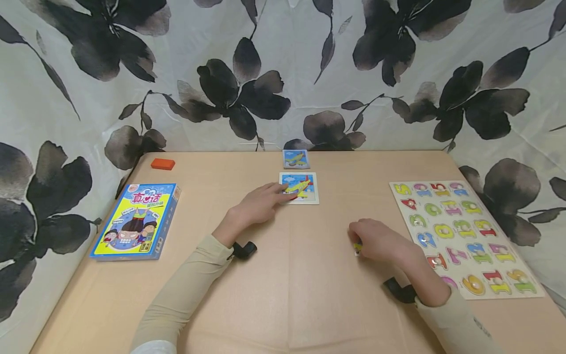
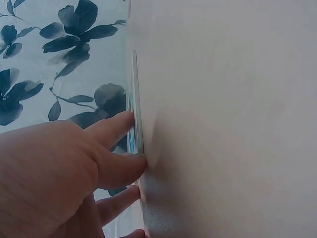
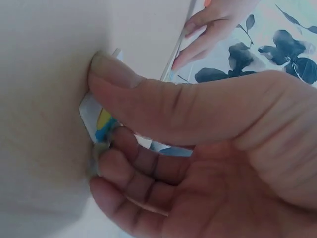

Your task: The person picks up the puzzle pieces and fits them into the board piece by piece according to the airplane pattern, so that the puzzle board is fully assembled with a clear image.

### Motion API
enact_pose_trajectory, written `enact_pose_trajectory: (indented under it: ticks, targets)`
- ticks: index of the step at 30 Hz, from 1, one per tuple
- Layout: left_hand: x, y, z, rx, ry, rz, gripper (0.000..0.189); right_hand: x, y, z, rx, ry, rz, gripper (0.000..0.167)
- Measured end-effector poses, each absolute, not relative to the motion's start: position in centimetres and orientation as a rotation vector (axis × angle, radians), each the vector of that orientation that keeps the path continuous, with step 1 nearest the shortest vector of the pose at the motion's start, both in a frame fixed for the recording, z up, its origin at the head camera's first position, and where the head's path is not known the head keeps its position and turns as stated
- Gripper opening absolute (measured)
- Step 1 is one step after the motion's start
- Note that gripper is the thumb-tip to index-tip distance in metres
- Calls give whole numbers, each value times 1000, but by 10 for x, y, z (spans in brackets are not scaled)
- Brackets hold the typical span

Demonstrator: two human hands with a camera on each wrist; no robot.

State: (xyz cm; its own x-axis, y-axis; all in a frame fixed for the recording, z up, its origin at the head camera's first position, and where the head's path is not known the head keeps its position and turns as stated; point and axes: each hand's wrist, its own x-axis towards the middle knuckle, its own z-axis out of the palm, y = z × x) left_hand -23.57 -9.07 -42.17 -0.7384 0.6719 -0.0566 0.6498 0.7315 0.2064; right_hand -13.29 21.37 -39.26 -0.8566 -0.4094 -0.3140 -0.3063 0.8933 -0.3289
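My left hand (image 1: 258, 204) reaches to the picture card (image 1: 308, 194), which shows a yellow airplane on blue sky. Its index finger rests on the card's face and the thumb lies at the near edge; the left wrist view shows the card (image 2: 138, 99) edge-on. Over the table at the right, my right hand (image 1: 376, 239) has its fingers curled round a small card piece (image 3: 105, 121) with a white edge and yellow and blue print. Thumb and fingers cover most of this piece.
A smaller airplane card (image 1: 296, 159) lies behind the picture card. At left are a blue-yellow box (image 1: 134, 221) and an orange block (image 1: 162, 163). A white sheet of colourful figures (image 1: 466, 236) lies at right, partly under the right forearm. A floral cloth (image 1: 283, 73) hangs behind.
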Motion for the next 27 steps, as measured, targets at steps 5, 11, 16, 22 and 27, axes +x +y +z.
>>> enact_pose_trajectory:
  ticks: [5, 11, 16, 22, 27]
  targets:
    - [-237, -91, -423, 1082, 2802, 259, 66, -135, 213, -395, -518, 2677, -408, 26]
    - [-236, -91, -423, 1086, 2799, 263, 67, -136, 212, -396, -470, 2685, -453, 29]
    - [-235, -91, -421, 1084, 2799, 272, 67, -138, 216, -395, -418, 2675, -497, 31]
    - [-234, -91, -419, 1057, 2789, 276, 67, -148, 222, -400, -459, 2619, -638, 24]
    - [-235, -91, -420, 1057, 2787, 276, 66, -160, 224, -411, -436, 2658, -786, 18]
